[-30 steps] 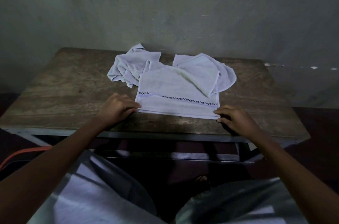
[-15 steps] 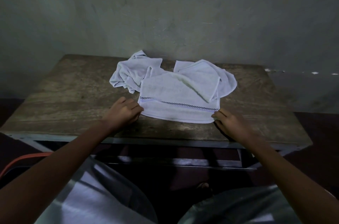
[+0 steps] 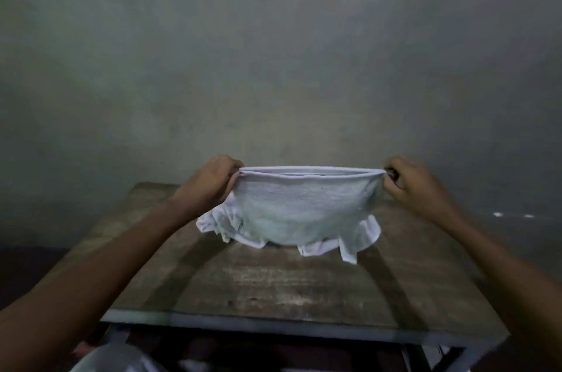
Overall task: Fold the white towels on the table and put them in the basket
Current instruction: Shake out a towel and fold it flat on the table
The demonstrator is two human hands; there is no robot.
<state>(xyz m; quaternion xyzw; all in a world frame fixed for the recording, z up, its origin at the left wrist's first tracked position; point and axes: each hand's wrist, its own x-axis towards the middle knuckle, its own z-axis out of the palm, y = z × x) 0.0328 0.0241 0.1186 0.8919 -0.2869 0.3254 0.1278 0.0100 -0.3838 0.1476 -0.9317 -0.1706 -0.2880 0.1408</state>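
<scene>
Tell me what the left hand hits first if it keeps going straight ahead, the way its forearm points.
Probably nothing short of the grey wall. The left hand, pinching one top corner of the lifted towel, is raised above the wooden table, and no object shows beyond it. Depth to the wall is unclear.

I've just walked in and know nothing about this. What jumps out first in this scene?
First, a white towel stretched in the air at the centre, held up by its two top corners: the left hand pinches one, the right hand the other. Behind its hanging lower edge, more white towels lie crumpled on a worn wooden table, which stands against a bare grey wall. No basket is visible.
</scene>
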